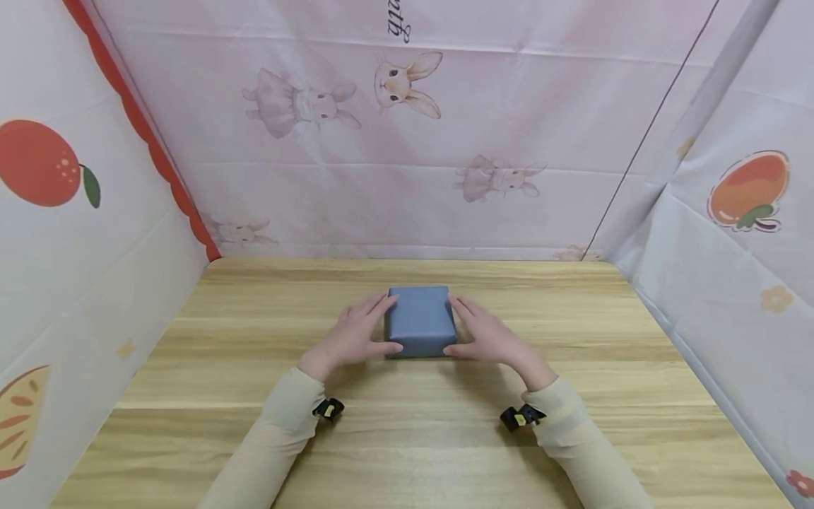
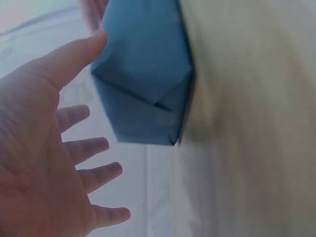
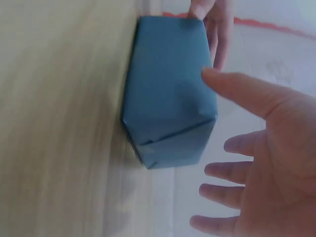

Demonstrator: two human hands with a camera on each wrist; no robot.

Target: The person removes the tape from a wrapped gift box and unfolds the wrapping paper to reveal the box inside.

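A box wrapped in blue-grey paper (image 1: 420, 313) sits on the wooden table in the head view. My left hand (image 1: 353, 335) is at its left side, fingers spread and nearly straight, thumb at the near left corner. Mirroring it, my right hand (image 1: 491, 338) is at the right side, thumb by the near right corner. In the left wrist view, the folded paper end of the box (image 2: 143, 106) faces the palm, and the fingers stand apart from it. The right wrist view has the other folded end of the box (image 3: 175, 140), the right thumb tip overlapping its edge.
The wooden table (image 1: 420, 438) extends around the box. A pink cloth with rabbit prints (image 1: 394, 198) hangs behind it, and fruit-print cloths line the left (image 1: 83, 268) and right (image 1: 718, 268) sides. Both wrists wear a small black device, one on the left (image 1: 328, 408).
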